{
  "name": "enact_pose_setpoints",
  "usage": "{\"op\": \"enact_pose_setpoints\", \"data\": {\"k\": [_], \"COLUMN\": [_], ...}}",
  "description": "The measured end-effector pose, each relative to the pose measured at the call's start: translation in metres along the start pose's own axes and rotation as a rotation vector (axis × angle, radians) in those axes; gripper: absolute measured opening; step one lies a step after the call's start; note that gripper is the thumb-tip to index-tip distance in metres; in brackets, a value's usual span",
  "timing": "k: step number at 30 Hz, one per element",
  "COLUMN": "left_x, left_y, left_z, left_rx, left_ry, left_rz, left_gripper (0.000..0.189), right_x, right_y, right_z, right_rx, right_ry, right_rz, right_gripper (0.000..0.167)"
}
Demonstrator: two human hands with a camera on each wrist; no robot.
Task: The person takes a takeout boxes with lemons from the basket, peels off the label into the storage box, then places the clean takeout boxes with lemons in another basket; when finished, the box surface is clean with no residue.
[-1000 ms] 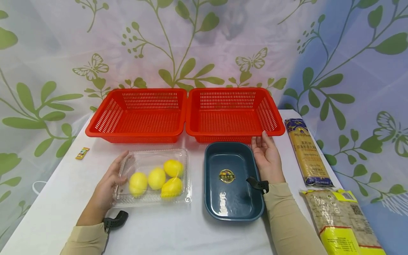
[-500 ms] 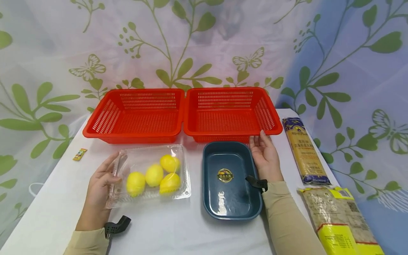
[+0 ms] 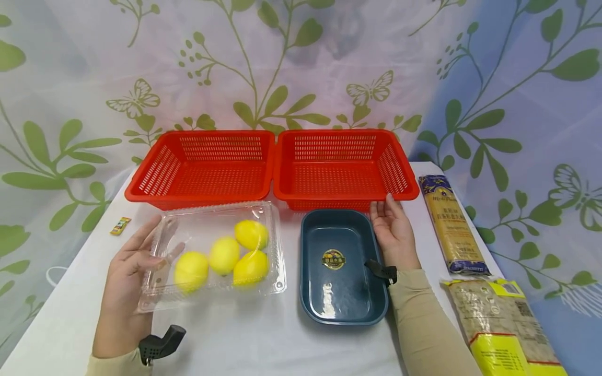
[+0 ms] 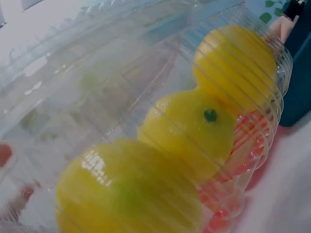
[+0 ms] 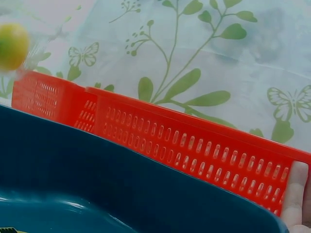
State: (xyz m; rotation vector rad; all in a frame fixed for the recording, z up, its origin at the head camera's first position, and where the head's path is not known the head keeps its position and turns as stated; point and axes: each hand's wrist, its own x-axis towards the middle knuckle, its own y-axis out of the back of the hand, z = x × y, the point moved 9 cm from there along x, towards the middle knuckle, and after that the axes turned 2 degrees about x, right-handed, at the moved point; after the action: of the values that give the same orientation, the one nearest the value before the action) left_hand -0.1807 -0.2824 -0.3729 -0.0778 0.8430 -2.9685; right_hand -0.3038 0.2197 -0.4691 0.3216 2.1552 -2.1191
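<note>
My left hand [image 3: 124, 277] grips the left side of a clear plastic clamshell box [image 3: 197, 230], which is raised off the white cloth and tilted. Several yellow lemons [image 3: 224, 256] lie inside; the left wrist view shows lemons [image 4: 187, 131] close up through the ribbed wall. My right hand [image 3: 394, 232] is palm up, its fingertips at the front rim of the right red basket [image 3: 345, 197]. In the right wrist view the fingers [image 5: 294, 194] lie nearly straight along the basket's wall. Close beside that hand is a dark blue tray [image 3: 343, 300] with a label.
A second red basket [image 3: 202, 198] stands at the back left, side by side with the right one. Packed spaghetti [image 3: 453, 224] and a yellow-marked bag [image 3: 503, 318] line the right edge. A small yellow packet [image 3: 120, 226] lies at the left.
My left hand has lifted the lemon box off the table, bringing it up and slightly left, its far edge now overlapping the left basket's front. The right hand has stayed put.
</note>
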Motion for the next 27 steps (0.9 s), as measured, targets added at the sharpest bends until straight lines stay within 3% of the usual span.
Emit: {"op": "enact_pose_setpoints", "data": {"k": [5, 10, 17, 21, 27], "left_x": [0.008, 0.025, 0.072, 0.101, 0.136], "left_y": [-0.016, -0.038, -0.071, -0.085, -0.12], "left_z": [0.027, 0.037, 0.026, 0.016, 0.0], "left_rx": [-0.061, -0.117, -0.176, -0.166, -0.107], "left_ry": [-0.051, -0.035, 0.004, 0.014, 0.014], "left_rz": [-0.031, -0.026, -0.014, 0.014, -0.024], "left_gripper": [0.069, 0.063, 0.058, 0.057, 0.054], "right_x": [0.0, 0.002, 0.004, 0.004, 0.002], "right_y": [0.0, 0.0, 0.0, 0.0, -0.001], "right_z": [0.0, -0.001, -0.001, 0.0, -0.002], "right_rx": [-0.012, -0.032, -0.047, -0.05, -0.06], "right_ry": [0.002, 0.01, 0.016, 0.012, 0.018], "right_rz": [-0.011, -0.028, -0.032, -0.034, -0.036], "right_gripper": [0.046, 0.045, 0.047, 0.048, 0.057]}}
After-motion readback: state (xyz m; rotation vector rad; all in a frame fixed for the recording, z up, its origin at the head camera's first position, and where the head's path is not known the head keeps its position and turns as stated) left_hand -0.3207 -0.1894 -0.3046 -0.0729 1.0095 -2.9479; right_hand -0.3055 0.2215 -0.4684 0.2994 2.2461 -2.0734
